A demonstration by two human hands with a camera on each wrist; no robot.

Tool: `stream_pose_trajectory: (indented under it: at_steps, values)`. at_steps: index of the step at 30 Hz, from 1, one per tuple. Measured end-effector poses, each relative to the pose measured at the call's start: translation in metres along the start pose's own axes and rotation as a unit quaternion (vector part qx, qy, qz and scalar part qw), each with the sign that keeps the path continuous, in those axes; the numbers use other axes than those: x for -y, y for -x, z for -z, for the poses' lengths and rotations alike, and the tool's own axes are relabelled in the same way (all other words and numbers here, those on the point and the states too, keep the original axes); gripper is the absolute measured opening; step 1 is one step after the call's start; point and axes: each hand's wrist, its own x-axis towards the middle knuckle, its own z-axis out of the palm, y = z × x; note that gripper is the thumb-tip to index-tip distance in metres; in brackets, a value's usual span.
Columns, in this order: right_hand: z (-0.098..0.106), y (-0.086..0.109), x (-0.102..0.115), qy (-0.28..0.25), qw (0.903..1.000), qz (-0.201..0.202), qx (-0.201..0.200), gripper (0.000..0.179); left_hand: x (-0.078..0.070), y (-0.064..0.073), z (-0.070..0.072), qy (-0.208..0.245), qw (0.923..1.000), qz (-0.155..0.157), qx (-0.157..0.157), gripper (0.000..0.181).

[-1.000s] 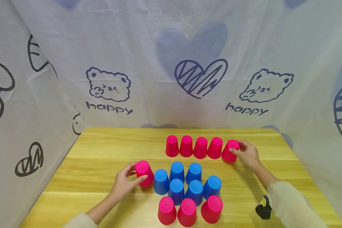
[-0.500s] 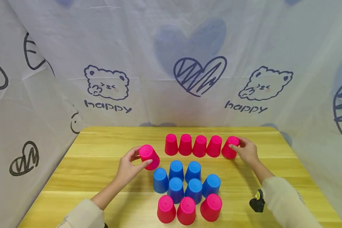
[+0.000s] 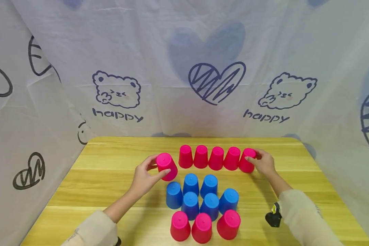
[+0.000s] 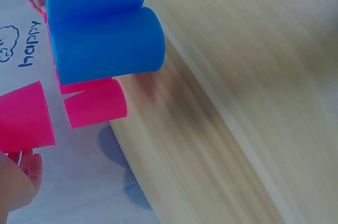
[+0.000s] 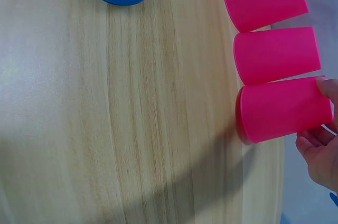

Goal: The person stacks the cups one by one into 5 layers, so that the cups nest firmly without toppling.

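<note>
In the head view, my left hand (image 3: pixel 144 178) grips a pink cup (image 3: pixel 166 166) from its left side, thumb in front. That cup is upside down, slightly tilted and raised off the table, as the left wrist view also suggests with the cup (image 4: pixel 24 121) hanging apart from the others. At the right end of the back row, my right hand (image 3: pixel 265 164) pinches another upside-down pink cup (image 3: pixel 246 164) near its top. Seen from the right wrist, this cup (image 5: pixel 285 110) stands beside its neighbour (image 5: pixel 277 55); I cannot tell whether its rim fully touches the wood.
Several pink cups (image 3: pixel 201 157) form the back row. Several blue cups (image 3: pixel 190 205) stand grouped in mid-table, with three pink cups (image 3: pixel 202 228) in front. The wooden table (image 3: pixel 110 160) ends at a printed cloth (image 3: pixel 166 112) behind.
My left hand has lifted its pink cup from beside the blue cups and carried it back and right, toward the back row. My right hand's cup has shifted slightly left, closer to the row.
</note>
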Motion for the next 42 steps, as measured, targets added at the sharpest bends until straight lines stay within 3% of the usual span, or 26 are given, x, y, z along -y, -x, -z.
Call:
stream_pose_trajectory:
  at_steps: [12, 22, 27, 35, 42]
  values:
    - [-0.001, -0.002, 0.001, 0.002, 0.9993, -0.033, 0.015, 0.053, -0.013, -0.009, -0.008, 0.002, 0.9999, 0.007, 0.007, 0.049]
    - [-0.007, -0.007, -0.013, -0.043, 0.9986, -0.017, -0.027, 0.061, -0.019, -0.023, -0.019, -0.015, 0.9998, -0.004, 0.015, 0.050]
    - [-0.006, -0.004, -0.007, -0.054, 0.9970, -0.052, -0.021, 0.056, -0.024, -0.029, -0.023, -0.009, 0.9997, -0.003, 0.022, 0.052]
    - [-0.005, -0.006, -0.007, -0.069, 0.9955, -0.064, -0.015, 0.058, -0.027, -0.033, -0.031, -0.001, 0.9997, -0.004, 0.023, 0.051]
    - [-0.001, 0.000, -0.008, -0.112, 0.9903, -0.055, -0.060, 0.057, -0.030, -0.040, -0.033, 0.009, 0.9999, 0.001, 0.009, 0.051]
